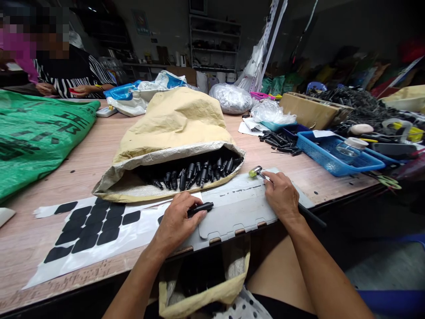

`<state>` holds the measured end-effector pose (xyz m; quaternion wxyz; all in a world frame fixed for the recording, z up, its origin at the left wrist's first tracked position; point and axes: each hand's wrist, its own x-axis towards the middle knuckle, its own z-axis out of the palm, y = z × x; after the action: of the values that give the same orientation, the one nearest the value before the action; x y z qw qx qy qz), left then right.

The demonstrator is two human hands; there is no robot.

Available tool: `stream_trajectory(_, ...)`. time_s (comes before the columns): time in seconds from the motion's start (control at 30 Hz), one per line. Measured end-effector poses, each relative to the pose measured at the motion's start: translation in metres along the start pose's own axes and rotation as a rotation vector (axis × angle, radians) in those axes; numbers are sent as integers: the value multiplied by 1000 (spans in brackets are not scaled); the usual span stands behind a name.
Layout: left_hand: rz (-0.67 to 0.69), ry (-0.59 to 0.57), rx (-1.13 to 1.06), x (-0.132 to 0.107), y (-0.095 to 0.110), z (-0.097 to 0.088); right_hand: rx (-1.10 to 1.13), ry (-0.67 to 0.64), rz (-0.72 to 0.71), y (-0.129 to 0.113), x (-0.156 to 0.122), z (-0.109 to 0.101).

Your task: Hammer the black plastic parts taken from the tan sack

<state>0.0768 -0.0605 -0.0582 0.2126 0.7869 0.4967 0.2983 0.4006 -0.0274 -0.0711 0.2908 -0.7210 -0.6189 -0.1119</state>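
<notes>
My left hand (179,219) is closed round a slim black plastic part (200,207), holding it flat on a grey plastic sheet (232,208) at the table's front edge. My right hand (281,195) is closed on a tool with a metal tip and a small yellow-green end (256,171); its dark shaft sticks out behind the wrist. Just behind both hands lies a tan woven sack (172,133), its mouth open and full of several black parts (192,173). Left of my left hand a white backing sheet (99,230) carries several black sticky pads.
A green woven sack (40,133) covers the left of the wooden table. Blue trays (332,155) with a small jar, loose black parts and scissors (387,180) sit at the right. A person in a striped top (69,77) works at the far left. Another sack hangs below the table edge.
</notes>
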Motion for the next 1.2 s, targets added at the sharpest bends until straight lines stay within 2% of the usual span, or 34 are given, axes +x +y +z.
stream_trajectory(0.1, 0, -32, -31, 2, -1, 0, 183, 117, 6, -11, -6, -14)
stream_trajectory(0.17, -6, -53, -53, 4, -1, 0, 368, 140, -32, -26, -15, -26)
stream_trajectory(0.27, -38, -60, -74, 5, -1, 0, 649, -38, -156, -58, -33, -43)
stream_trajectory(0.37, -88, -55, -85, 6, 0, 1, 776, -199, -271, -87, -51, -53)
stream_trajectory(0.53, -139, -52, -88, 7, 6, 0, 776, -236, -360, -112, -69, -52)
stream_trajectory(0.7, -168, -43, -84, 7, 9, 0, 620, -329, -358, -111, -73, -48)
stream_trajectory(0.87, -159, -32, -95, 7, 7, 2, 640, -211, -351, -106, -69, -53)
stream_trajectory(1.03, -159, -27, -89, 6, 7, 2, 608, -308, -313, -101, -68, -52)
stream_trajectory(1.13, -152, -26, -75, 6, 7, 1, 616, -202, -269, -88, -56, -50)
stream_trajectory(1.2, -153, -25, -72, 5, 8, 1, 539, -136, -224, -73, -41, -47)
